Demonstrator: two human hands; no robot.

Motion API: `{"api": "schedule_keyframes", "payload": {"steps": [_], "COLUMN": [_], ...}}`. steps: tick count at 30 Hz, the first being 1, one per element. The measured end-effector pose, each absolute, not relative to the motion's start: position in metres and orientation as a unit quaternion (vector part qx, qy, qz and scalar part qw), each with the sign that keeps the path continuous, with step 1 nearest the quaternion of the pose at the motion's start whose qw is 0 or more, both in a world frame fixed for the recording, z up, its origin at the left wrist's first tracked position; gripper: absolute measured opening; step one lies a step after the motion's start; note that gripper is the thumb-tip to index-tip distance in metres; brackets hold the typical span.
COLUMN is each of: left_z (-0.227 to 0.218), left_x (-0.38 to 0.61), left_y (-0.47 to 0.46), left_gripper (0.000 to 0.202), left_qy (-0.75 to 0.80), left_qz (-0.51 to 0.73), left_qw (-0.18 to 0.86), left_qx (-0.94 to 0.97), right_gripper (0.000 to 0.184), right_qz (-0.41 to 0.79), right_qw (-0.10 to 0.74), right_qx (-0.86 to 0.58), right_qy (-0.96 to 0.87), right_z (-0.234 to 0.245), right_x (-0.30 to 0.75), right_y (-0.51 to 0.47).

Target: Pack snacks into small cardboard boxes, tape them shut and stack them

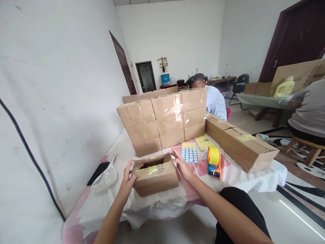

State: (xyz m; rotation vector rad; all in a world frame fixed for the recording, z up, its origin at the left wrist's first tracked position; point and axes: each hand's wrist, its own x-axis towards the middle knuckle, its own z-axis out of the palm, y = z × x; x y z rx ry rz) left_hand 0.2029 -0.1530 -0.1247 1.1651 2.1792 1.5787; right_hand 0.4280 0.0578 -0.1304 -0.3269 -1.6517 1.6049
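Observation:
A small cardboard box (156, 184) sits at the table's near edge, with a gap in its top and clear tape across part of it. My left hand (127, 178) grips its left side, thumb over the near corner. At the upper right corner, my right hand (179, 163) touches the box edge with fingers apart and stretched out. To the right lie a sheet of blue-bordered labels (189, 156) and a tape dispenser (214, 162) with a yellow roll. What is inside the box cannot be made out.
Stacked taped boxes (169, 118) form a wall behind my hands. A long carton (241, 142) lies along the right side. A white perforated scoop (105, 178) rests at left. One person (215, 101) sits beyond the stack; another (308, 105) sits at far right.

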Motion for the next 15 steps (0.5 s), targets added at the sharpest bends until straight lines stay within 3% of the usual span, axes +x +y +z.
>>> {"api": "schedule_keyframes", "payload": {"steps": [2,4,9,12,15], "left_z": [-0.123,-0.117,-0.097,-0.093,-0.093], "left_x": [0.207,0.215,0.249,0.263,0.266], "left_y": [-0.152,-0.152,-0.147,-0.137,-0.129], "left_gripper": [0.063,0.046,0.039,0.050,0.048], "left_qy": [0.748,0.756,0.723,0.727,0.739], "left_qz": [0.510,0.441,0.237,0.195,0.186], "left_qw": [0.032,-0.062,-0.145,-0.148,-0.147], "left_qx": [0.423,0.480,0.633,0.642,0.630], "right_gripper": [0.035,0.026,0.030,0.035,0.039], "right_qz": [0.565,0.487,0.385,0.340,0.310], "right_qw": [0.399,0.396,0.381,0.363,0.368], "right_qx": [-0.107,-0.086,-0.092,-0.103,-0.135], "right_qy": [-0.714,-0.774,-0.836,-0.861,-0.866], "right_z": [-0.126,-0.122,-0.118,-0.120,-0.123], "right_x": [0.433,0.437,0.444,0.452,0.469], "right_y": [0.058,0.058,0.057,0.053,0.052]}}
